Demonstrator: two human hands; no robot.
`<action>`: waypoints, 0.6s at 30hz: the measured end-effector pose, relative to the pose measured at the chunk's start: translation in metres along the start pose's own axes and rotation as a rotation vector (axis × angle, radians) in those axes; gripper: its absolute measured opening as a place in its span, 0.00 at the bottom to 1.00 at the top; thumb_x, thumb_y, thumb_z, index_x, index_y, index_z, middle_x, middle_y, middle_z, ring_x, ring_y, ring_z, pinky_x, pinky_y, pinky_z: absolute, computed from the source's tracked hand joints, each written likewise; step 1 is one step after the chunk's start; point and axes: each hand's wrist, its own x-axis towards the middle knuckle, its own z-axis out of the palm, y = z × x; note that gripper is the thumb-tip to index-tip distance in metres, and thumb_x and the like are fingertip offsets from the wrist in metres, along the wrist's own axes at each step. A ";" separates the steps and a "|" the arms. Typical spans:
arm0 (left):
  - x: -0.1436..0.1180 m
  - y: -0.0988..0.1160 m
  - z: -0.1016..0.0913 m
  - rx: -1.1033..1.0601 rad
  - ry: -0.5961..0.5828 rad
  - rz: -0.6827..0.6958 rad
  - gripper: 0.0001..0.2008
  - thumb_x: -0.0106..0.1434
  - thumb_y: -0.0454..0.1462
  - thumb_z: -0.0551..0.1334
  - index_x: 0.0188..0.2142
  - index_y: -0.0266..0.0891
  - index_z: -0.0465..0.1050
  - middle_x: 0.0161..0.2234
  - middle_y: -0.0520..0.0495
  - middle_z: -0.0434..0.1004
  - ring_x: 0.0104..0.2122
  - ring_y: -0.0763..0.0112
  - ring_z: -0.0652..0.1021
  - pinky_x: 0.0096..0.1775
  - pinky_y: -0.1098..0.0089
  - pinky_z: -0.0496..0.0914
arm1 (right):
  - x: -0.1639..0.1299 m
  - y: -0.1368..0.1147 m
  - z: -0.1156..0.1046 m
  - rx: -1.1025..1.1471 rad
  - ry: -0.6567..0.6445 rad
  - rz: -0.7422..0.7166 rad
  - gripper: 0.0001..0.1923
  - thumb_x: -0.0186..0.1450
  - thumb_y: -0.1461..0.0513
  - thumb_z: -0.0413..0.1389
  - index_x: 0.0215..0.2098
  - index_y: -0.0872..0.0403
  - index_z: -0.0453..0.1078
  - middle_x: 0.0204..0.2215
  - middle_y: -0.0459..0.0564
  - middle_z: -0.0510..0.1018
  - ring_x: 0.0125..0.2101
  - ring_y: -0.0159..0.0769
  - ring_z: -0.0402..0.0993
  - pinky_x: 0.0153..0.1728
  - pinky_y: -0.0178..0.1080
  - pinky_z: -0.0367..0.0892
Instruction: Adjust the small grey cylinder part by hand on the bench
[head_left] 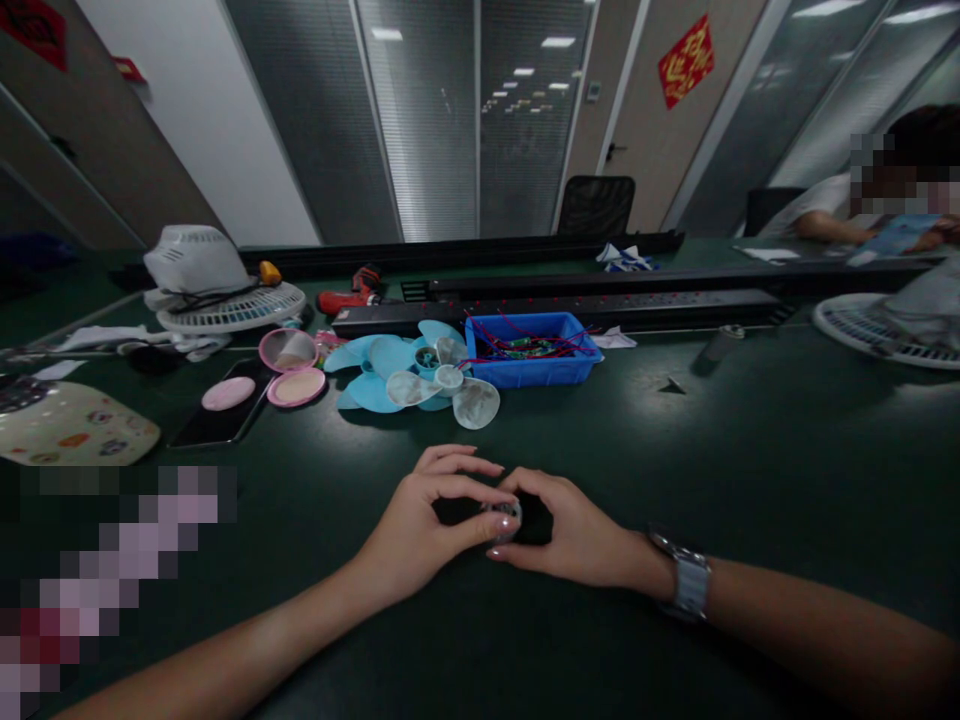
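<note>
A small, round, greyish part sits just above the dark green table, between the fingertips of both hands. My left hand pinches it between thumb and forefinger, with the other fingers stretched beyond. From the other side, my right hand curls thumb and fingers around the same part; its exact contact is partly hidden. The part's kind is too small to make out. Beyond the hands lie blue fan blades and a dusty pale fan blade, beside a blue bin of red wires and small green boards.
At the left are a phone, a pink compact, a patterned rounded object and a fan head. A red drill and long black strip lie behind. Another person sits at far right, near a second fan.
</note>
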 end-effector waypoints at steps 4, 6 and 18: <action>0.000 0.001 0.002 -0.006 0.064 -0.008 0.05 0.52 0.38 0.73 0.31 0.48 0.82 0.41 0.48 0.81 0.52 0.54 0.71 0.54 0.48 0.64 | 0.000 -0.001 -0.001 -0.009 -0.007 0.003 0.17 0.56 0.58 0.66 0.40 0.52 0.68 0.36 0.45 0.75 0.36 0.34 0.72 0.38 0.36 0.66; 0.000 0.002 0.002 -0.006 0.074 -0.007 0.04 0.52 0.39 0.73 0.29 0.47 0.82 0.40 0.48 0.80 0.52 0.54 0.71 0.53 0.49 0.65 | 0.000 -0.001 -0.001 -0.015 -0.006 0.007 0.17 0.56 0.58 0.67 0.40 0.52 0.68 0.36 0.45 0.75 0.36 0.34 0.72 0.37 0.36 0.66; -0.001 0.008 -0.001 0.056 -0.155 0.044 0.10 0.63 0.38 0.65 0.44 0.53 0.79 0.51 0.49 0.73 0.56 0.59 0.66 0.57 0.54 0.61 | 0.000 0.000 0.000 0.012 0.001 -0.008 0.17 0.56 0.60 0.67 0.41 0.53 0.69 0.38 0.46 0.76 0.39 0.36 0.73 0.41 0.38 0.67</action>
